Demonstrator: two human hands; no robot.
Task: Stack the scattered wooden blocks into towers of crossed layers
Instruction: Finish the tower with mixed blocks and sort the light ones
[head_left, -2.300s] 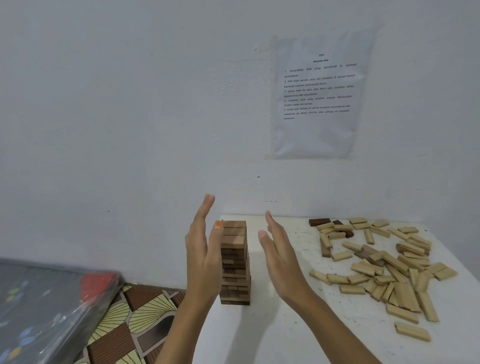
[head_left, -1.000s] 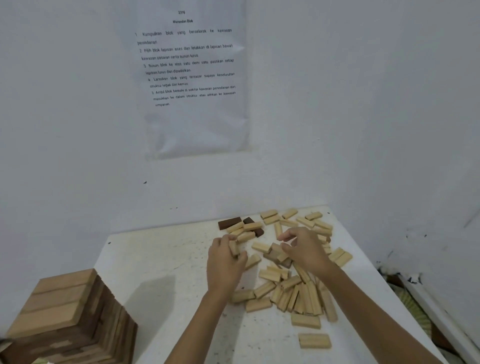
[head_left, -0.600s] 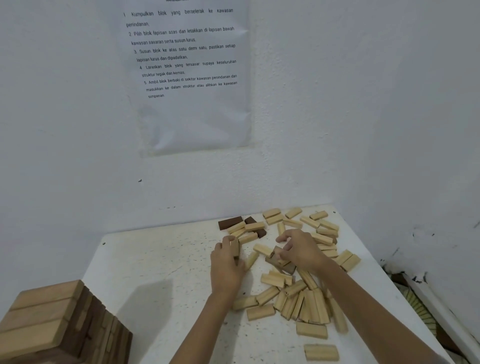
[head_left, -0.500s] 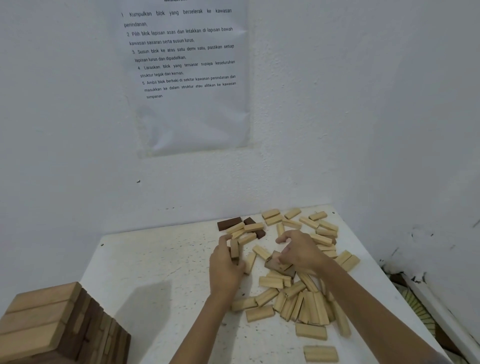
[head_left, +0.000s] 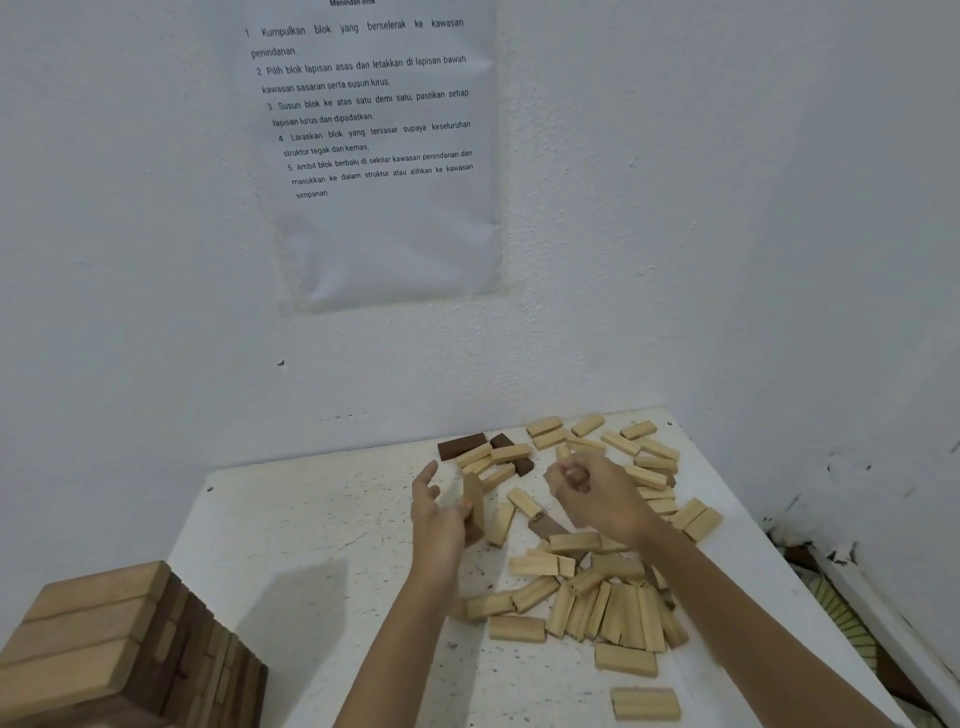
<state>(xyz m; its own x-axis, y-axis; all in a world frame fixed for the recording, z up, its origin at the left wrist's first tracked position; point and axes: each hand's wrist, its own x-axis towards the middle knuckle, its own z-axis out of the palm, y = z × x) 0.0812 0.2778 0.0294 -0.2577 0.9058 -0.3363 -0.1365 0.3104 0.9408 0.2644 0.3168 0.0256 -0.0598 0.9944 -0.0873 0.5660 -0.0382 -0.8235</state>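
Note:
A finished tower (head_left: 104, 644) of crossed light and dark layers stands at the bottom left, close to the camera. Loose light wooden blocks (head_left: 602, 608) lie scattered over the right half of the white table (head_left: 311, 519), with a few dark ones (head_left: 461, 446) near the wall. My left hand (head_left: 434, 519) is raised left of the pile and holds a light block (head_left: 474, 506) upright against the thumb. My right hand (head_left: 597, 493) hovers over the pile with its fingers curled into a fist; no block shows in it.
The table sits in a corner of white walls, behind and to the right. A printed instruction sheet (head_left: 374, 156) hangs on the back wall. The table's right edge drops to a patterned floor mat (head_left: 841, 618).
The view swung from the tower to the loose pile. Both hands reached into the blocks; my left hand then lifted one upright and my right hand rose off the pile, curled.

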